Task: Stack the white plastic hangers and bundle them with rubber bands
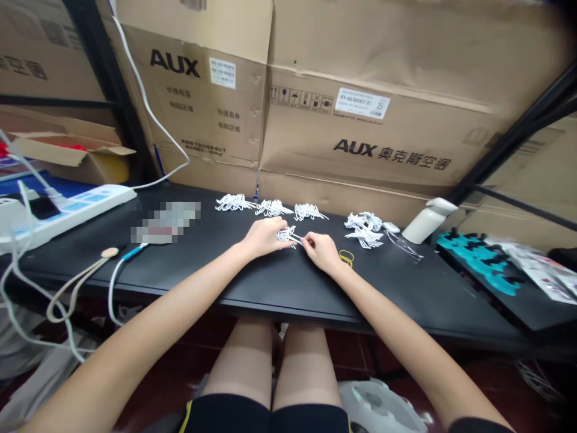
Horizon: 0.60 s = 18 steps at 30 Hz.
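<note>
My left hand (265,236) is closed around a small bundle of white hooks (285,233) over the black table (270,282). Thumb and fingers of my right hand (321,249) pinch the thin straight end of a white hook at the bundle's right side; whether it is one or more I cannot tell. Behind my hands lie three piles of like hooks: a left pile (233,202), a middle pile (272,208) and a right pile (309,211). A larger heap of hooks (364,230) is to the right. Yellow rubber bands (347,258) lie beside my right wrist.
A white bottle (428,221) lies tilted near glasses (402,243). Teal pieces (480,260) sit at the right end. On the left are a power strip (85,207), cables and a blurred-out phone-like object (166,222). Large cardboard boxes (360,138) stand behind.
</note>
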Motion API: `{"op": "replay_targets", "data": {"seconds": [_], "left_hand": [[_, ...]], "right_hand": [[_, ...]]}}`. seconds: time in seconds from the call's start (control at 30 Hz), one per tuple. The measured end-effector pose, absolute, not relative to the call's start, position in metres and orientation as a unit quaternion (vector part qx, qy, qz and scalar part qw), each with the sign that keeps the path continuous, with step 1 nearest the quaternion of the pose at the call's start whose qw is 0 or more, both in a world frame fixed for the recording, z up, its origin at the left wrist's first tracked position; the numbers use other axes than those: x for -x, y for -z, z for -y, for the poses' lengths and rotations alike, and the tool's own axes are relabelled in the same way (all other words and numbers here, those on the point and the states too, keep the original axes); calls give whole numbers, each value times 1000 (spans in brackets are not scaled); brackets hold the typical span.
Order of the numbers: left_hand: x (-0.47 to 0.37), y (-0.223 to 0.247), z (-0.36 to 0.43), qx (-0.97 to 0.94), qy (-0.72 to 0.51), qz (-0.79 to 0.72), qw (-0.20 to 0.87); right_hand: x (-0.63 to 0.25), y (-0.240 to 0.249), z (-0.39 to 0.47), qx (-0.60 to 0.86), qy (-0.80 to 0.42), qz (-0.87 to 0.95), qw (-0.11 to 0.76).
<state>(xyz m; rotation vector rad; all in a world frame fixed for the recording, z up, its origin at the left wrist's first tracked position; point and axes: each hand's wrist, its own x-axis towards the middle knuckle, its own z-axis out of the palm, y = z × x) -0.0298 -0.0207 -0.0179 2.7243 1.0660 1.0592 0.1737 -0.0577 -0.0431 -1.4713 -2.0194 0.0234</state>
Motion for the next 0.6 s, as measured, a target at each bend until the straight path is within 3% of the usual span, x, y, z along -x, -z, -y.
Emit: {"op": "replay_targets", "data": {"seconds": [0.3,0.6], "left_hand": [[32,17,18,-865,-321,-385,26],[35,18,13,-864,-299,-406,-6]], "right_hand": [[-176,39,60,547,-47,759,350],[-215,28,50,539,-173,761,316]]}}
